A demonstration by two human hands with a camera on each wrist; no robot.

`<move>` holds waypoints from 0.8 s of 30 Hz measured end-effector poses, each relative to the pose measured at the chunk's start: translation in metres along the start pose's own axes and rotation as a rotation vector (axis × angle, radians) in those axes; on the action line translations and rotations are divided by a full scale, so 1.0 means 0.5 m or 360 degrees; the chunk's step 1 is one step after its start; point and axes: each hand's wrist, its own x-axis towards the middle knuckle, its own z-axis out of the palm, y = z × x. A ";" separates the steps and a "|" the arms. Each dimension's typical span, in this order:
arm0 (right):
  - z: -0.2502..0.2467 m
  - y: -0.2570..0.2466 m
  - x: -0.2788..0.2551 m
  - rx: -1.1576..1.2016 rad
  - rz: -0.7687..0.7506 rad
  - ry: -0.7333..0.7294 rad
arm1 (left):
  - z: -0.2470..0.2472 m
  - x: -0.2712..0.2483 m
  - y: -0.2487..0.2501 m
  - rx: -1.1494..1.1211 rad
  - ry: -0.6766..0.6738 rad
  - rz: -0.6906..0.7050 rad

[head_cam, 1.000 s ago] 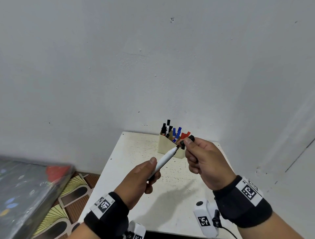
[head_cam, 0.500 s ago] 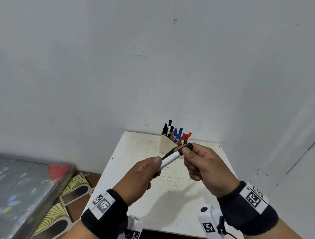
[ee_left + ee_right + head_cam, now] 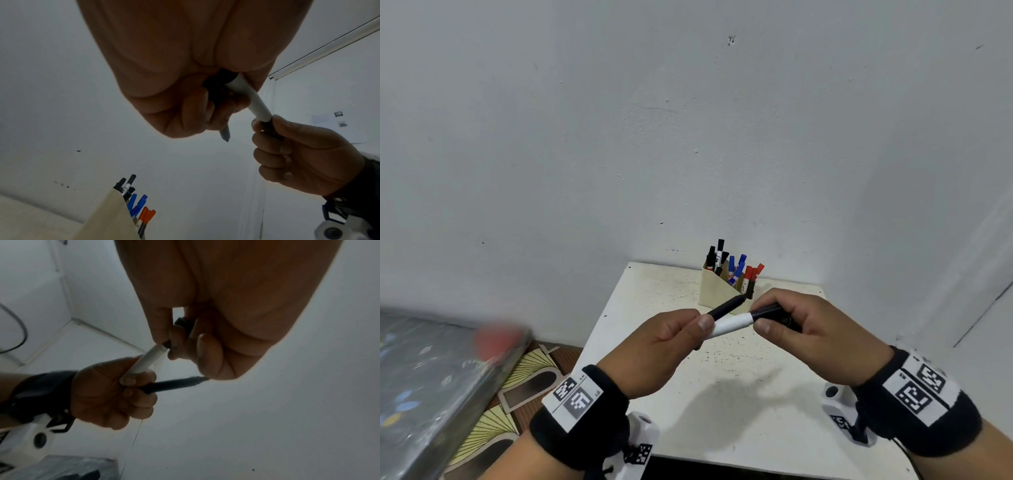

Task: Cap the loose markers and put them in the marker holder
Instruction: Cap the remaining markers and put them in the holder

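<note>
Marker holder, frame centre on bench: black, blue, red markers held upright; labels unreadable. White marker gripped by left hand; black cap pinched by right hand, apparently seated.

Plain room corner: bare white walls, small white table, patterned floor.

Black wristbands (white coded tags); bare forearms

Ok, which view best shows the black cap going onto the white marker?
The head view: the black cap, pinched by the right hand, meets the white marker held by the left hand. The left wrist view shows the joint but little of the cap. In the right wrist view fingers hide most of it.
</note>
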 end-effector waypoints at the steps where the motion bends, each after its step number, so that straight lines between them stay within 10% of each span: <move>1: -0.002 0.001 -0.002 -0.0075 -0.0020 -0.0042 | -0.001 0.001 0.002 0.0019 -0.0022 0.0005; 24: 0.039 0.032 -0.028 -0.0114 -0.0246 0.0064 | 0.008 0.005 0.022 0.0180 -0.0139 -0.0010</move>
